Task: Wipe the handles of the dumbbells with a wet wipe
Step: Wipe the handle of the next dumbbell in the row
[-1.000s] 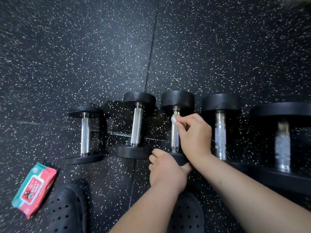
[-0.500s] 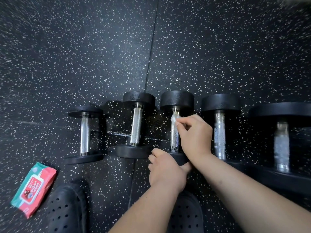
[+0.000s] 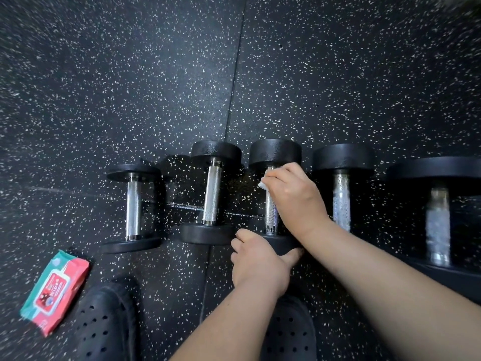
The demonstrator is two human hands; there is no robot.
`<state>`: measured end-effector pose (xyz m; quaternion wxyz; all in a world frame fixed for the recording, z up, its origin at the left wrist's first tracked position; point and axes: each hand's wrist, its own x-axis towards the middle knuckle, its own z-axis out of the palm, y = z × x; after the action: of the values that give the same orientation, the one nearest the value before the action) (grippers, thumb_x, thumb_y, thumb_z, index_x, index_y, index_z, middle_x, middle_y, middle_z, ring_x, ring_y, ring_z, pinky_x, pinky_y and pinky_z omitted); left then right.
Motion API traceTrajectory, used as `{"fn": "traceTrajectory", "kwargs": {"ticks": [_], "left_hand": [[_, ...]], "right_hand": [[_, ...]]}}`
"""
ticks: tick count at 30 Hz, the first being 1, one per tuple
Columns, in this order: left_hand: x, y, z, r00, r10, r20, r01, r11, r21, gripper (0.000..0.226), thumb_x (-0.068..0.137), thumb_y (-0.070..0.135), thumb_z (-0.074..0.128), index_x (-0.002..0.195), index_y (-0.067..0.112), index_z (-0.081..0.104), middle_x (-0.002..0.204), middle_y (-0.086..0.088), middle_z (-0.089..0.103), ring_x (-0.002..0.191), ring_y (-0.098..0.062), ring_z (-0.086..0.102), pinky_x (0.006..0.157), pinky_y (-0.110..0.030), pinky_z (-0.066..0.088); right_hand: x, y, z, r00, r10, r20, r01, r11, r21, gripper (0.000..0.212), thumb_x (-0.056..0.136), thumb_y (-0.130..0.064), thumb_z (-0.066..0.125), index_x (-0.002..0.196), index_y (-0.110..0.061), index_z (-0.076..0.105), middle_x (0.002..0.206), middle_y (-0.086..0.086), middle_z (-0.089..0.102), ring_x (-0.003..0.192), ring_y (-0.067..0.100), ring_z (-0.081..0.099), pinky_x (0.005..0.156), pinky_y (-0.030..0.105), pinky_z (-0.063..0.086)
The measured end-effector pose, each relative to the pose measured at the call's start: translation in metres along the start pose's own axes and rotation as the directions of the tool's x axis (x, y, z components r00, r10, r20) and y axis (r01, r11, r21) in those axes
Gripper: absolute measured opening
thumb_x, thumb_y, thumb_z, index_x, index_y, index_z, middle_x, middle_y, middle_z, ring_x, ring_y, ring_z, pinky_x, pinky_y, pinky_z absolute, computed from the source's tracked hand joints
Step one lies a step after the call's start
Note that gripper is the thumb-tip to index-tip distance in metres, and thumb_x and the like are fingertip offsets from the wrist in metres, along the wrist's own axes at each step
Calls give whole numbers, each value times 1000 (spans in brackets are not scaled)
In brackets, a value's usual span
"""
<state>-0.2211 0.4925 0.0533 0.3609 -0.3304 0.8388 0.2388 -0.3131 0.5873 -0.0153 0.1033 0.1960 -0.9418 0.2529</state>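
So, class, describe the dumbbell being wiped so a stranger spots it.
On the black speckled rubber floor, five chrome-handled black dumbbells lie in a row. Take the middle dumbbell. Only it has the right hand holding a white wet wipe on its handle and the left hand gripping its near end.
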Motion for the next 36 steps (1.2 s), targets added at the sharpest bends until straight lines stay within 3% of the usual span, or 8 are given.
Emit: {"fn": "traceTrajectory", "kwargs": {"ticks": [5, 10, 16, 18, 21, 26, 30, 36], "left_hand": [[1, -2, 1, 1000, 4, -13, -4, 1000, 9, 105, 68, 71, 84, 135, 11, 31, 140, -7, 43, 126, -31, 51, 98, -43, 50], [0, -1, 0, 1000, -1, -6, 1, 1000, 1, 108, 65, 75, 85, 134, 11, 31, 140, -7, 43, 127, -32, 51, 97, -43, 49], [0, -1, 1, 1000, -1, -4, 1, 1000, 7, 99, 68, 67, 85, 130, 13, 31, 138, -7, 42, 127, -32, 51, 99, -45, 51], [0, -1, 1, 1000, -9, -1, 9, 1000, -2, 101, 66, 70, 85, 130, 13, 31, 137, -7, 42, 127, -32, 51, 98, -45, 51], [0, -1, 1, 1000, -11, 6, 11, 1000, -12, 107, 62, 76, 84, 130, 13, 31, 137, -7, 42, 126, -32, 51, 97, -47, 52], [0, 0, 1, 1000, -13, 3, 13, 1000, -6, 103, 64, 73, 85, 128, 14, 31, 136, -6, 42, 125, -31, 51, 97, -46, 51], [-1, -1, 1, 1000, -5, 1, 5, 1000, -10, 105, 63, 77, 83, 129, 13, 31, 136, -6, 42, 125, -30, 51, 96, -44, 50], [1, -1, 2, 1000, 5, -15, -5, 1000, 5, 98, 68, 71, 83, 128, 14, 32, 136, -6, 43, 124, -30, 52, 96, -44, 51]], "right_hand": [[-15, -1, 4, 998, -56, 11, 56, 998, 15, 9, 97, -17, 76, 103, -13, 79, 107, -6, 76, 99, 27, 63, 79, 41, 55], [6, -3, 1, 1000, -12, 5, 13, 983, -181, 1, 91, -22, 81, 92, -22, 80, 107, -12, 77, 84, 27, 57, 65, 36, 43], [-1, -18, 4, 951, 132, 279, -77, 977, -198, 13, 87, -23, 81, 80, -32, 75, 86, -15, 70, 69, 10, 61, 55, 19, 40], [6, -17, 3, 929, 178, 324, -113, 971, -209, 12, 86, -19, 80, 86, -28, 72, 89, -11, 68, 68, 12, 64, 54, 23, 47], [14, -15, -1, 944, 216, 248, -167, 965, -204, 17, 79, -16, 84, 85, -26, 72, 87, -7, 69, 57, 20, 62, 47, 24, 42], [-1, -12, 5, 948, 122, 293, -83, 986, -144, 10, 93, -18, 73, 95, -26, 76, 95, -8, 71, 71, 21, 72, 55, 33, 55], [10, -9, -1, 980, 166, 105, -153, 980, -127, 11, 87, -18, 79, 95, -25, 78, 94, -7, 74, 71, 24, 69, 53, 34, 53], [-13, -16, -14, 962, 271, -33, -269, 961, 61, 8, 97, -27, 76, 97, -22, 82, 100, -11, 74, 88, 20, 59, 72, 34, 53]]}}
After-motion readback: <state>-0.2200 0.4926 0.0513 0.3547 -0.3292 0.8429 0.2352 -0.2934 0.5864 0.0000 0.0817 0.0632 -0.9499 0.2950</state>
